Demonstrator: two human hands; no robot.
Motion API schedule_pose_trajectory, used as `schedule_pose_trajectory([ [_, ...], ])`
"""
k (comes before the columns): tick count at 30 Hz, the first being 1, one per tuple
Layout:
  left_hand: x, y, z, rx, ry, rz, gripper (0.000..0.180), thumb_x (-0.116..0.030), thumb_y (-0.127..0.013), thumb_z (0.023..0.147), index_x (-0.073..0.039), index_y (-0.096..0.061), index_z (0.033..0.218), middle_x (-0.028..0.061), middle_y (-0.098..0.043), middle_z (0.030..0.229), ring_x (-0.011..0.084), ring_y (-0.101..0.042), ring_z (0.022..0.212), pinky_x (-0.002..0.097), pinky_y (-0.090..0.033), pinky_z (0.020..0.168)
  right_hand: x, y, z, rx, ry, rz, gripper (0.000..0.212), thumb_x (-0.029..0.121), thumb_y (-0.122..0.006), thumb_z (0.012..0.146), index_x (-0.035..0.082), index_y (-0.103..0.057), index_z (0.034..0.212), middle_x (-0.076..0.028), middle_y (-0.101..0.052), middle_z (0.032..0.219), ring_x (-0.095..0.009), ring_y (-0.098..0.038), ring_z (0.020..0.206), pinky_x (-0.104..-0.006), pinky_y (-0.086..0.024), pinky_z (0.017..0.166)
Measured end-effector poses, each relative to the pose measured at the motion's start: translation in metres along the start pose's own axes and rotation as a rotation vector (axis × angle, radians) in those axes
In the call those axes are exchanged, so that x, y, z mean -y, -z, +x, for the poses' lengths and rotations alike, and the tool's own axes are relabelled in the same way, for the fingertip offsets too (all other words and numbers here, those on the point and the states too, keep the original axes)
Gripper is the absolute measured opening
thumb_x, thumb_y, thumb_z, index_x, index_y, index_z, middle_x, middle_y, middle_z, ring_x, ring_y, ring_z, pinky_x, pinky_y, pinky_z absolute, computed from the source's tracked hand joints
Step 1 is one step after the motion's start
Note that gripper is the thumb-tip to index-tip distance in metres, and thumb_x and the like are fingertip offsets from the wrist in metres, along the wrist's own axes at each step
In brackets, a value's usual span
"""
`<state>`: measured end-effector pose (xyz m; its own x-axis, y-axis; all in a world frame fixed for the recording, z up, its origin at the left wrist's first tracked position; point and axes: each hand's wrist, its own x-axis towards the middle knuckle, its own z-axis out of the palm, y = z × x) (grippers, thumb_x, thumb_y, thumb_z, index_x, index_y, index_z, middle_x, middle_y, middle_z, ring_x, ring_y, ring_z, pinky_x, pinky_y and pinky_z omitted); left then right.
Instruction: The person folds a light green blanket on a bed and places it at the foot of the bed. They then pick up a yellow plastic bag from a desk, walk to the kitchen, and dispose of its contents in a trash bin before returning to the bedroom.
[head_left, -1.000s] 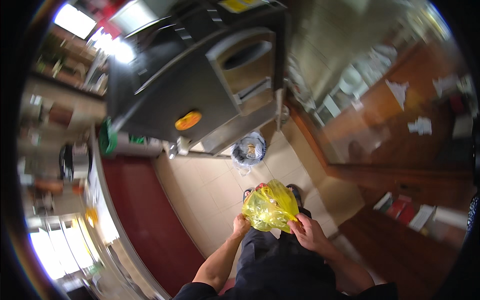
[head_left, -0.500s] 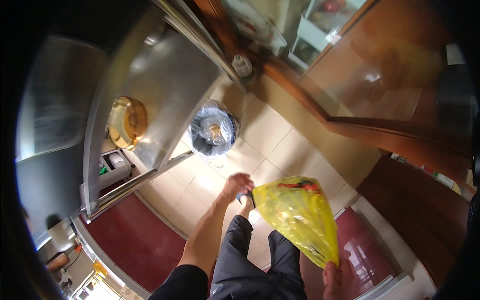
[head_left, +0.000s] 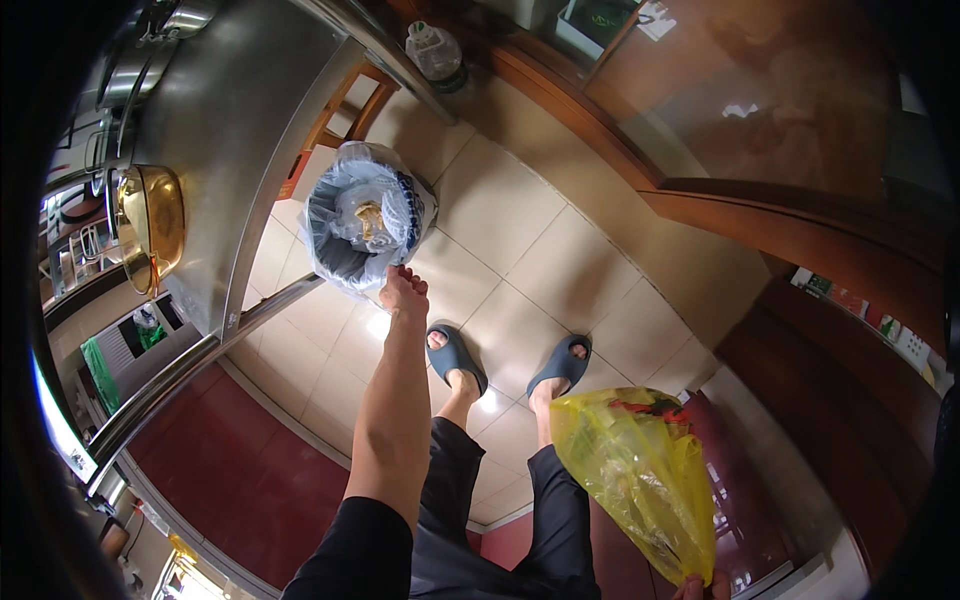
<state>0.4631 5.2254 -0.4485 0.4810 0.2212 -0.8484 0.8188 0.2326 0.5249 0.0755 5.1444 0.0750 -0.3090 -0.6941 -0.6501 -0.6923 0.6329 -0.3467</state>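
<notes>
My left hand (head_left: 405, 293) is at the near rim of a round trash bin (head_left: 425, 205), its fingers curled onto the edge of the clear plastic liner (head_left: 325, 215). Inside the bin lie crumpled clear plastic and a light brown scrap (head_left: 371, 220). At the lower right, my right hand (head_left: 703, 588), partly cut off by the frame's edge, grips the gathered end of a yellow plastic bag (head_left: 640, 470). The bag is see-through, bulges at its far end and shows a red patch; its contents cannot be made out.
A steel table (head_left: 240, 120) stands at the left, bearing a gold-coloured pot (head_left: 155, 220). A wooden stool (head_left: 365, 105) and a clear plastic jug (head_left: 435, 55) are beyond the bin. Dark red cabinets (head_left: 240, 470) and a wood-framed glass door (head_left: 740, 110) flank the tiled floor (head_left: 510, 220).
My left hand has reached forward from over the floor to the bin's rim and closed there. The yellow bag has shifted right and nearer. The view has moved closer to the bin.
</notes>
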Motion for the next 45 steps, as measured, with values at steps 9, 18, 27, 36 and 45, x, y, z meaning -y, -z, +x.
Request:
schedule_pose_trajectory([
  [9, 0.011, -0.005, 0.005, 0.022, 0.120, -0.014, 0.015, -0.009, -0.055, 0.085, -0.007, -0.048, 0.071, 0.0051, -0.048, 0.062, 0.0126, -0.040, 0.044, 0.0241, -0.029, 0.038, -0.087, 0.025, -0.018, 0.025, 0.186, -0.253, 0.013, 0.010, -0.059, 0.091, 0.003, -0.059, 0.102, 0.000, -0.057, 0.081, -0.009, -0.051, 0.069, -0.0228, -0.041, 0.060],
  [18, 0.138, 0.063, -0.077, 0.163, 0.411, 0.166, 0.008, -0.007, -0.052, 0.088, -0.002, -0.051, 0.082, 0.0122, -0.058, 0.072, 0.0198, -0.054, 0.053, 0.0296, -0.045, 0.043, -0.030, -0.001, -0.043, 0.250, 0.501, -0.339, 0.023, 0.007, -0.067, 0.084, 0.000, -0.061, 0.104, -0.014, -0.064, 0.089, -0.025, -0.061, 0.081, -0.0333, -0.049, 0.075],
  [27, 0.074, 0.194, -0.190, 1.097, 0.842, 0.443, 0.080, -0.065, -0.030, 0.091, -0.012, -0.019, 0.151, 0.0080, -0.036, 0.149, 0.0228, -0.040, 0.132, 0.0383, -0.033, 0.109, 0.028, -0.054, -0.051, 0.776, 0.918, -0.192, 0.019, 0.009, -0.074, 0.075, 0.005, -0.062, 0.090, -0.010, -0.058, 0.080, -0.030, -0.058, 0.075, -0.0395, -0.048, 0.069],
  [36, -0.042, 0.271, -0.188, 0.862, 0.700, 0.388, 0.063, -0.045, -0.044, 0.094, -0.006, -0.031, 0.141, 0.0114, -0.048, 0.134, 0.0225, -0.052, 0.116, 0.0370, -0.044, 0.097, 0.063, -0.100, -0.057, 1.038, 1.243, 0.073, 0.020, 0.013, -0.073, 0.069, 0.009, -0.061, 0.085, -0.006, -0.055, 0.080, -0.024, -0.058, 0.075, -0.0346, -0.049, 0.067],
  [45, -0.095, 0.204, -0.164, 0.615, -0.255, 0.272, 0.028, -0.005, -0.062, 0.091, 0.002, -0.047, 0.114, 0.0111, -0.063, 0.101, 0.0179, -0.066, 0.083, 0.0311, -0.058, 0.072, 0.056, -0.252, 0.086, 0.457, 1.019, -0.062, 0.024, 0.006, -0.062, 0.080, -0.003, -0.053, 0.100, -0.022, -0.054, 0.091, -0.040, -0.055, 0.086, -0.0413, -0.047, 0.077],
])
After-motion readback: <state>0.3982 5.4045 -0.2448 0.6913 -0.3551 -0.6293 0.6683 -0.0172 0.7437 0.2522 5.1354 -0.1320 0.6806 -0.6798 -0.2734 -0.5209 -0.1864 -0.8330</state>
